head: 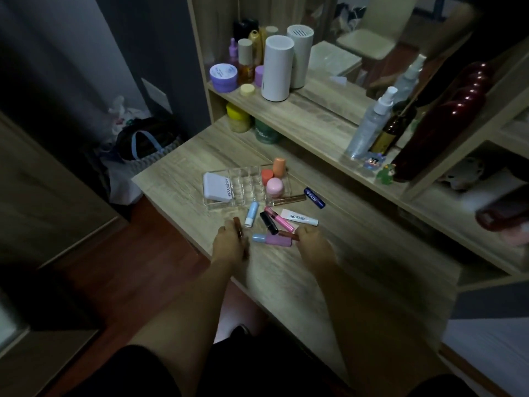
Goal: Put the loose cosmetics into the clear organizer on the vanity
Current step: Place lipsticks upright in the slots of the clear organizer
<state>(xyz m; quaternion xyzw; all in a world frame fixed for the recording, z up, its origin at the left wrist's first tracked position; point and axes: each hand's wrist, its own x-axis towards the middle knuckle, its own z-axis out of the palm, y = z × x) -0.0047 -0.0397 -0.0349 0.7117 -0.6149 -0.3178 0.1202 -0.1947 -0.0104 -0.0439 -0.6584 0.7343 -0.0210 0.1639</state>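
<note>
A clear organizer [243, 187] sits on the wooden vanity [329, 253]. It holds a white compact [216, 186], a pink jar [274, 187], an orange jar [267, 175] and an orange tube [279, 166]. Loose cosmetics lie in front of it: a light blue stick [251, 214], a black lipstick [268, 222], a pink gloss [278, 218], a white lip tube [298, 217], a blue Nivea stick [314, 198], a brown gloss wand [289, 199] and a lilac tube [272, 239]. My left hand [230, 242] grips a dark red-brown lipstick [238, 226]. My right hand [310, 239] grips a brown gloss tube [288, 234].
A shelf above carries a white cylinder [277, 68], a purple jar [223, 77], several bottles, a spray bottle [369, 124] and a dark red bottle [438, 124]. Jars stand under the shelf [238, 117]. A bag [143, 150] lies on the floor to the left.
</note>
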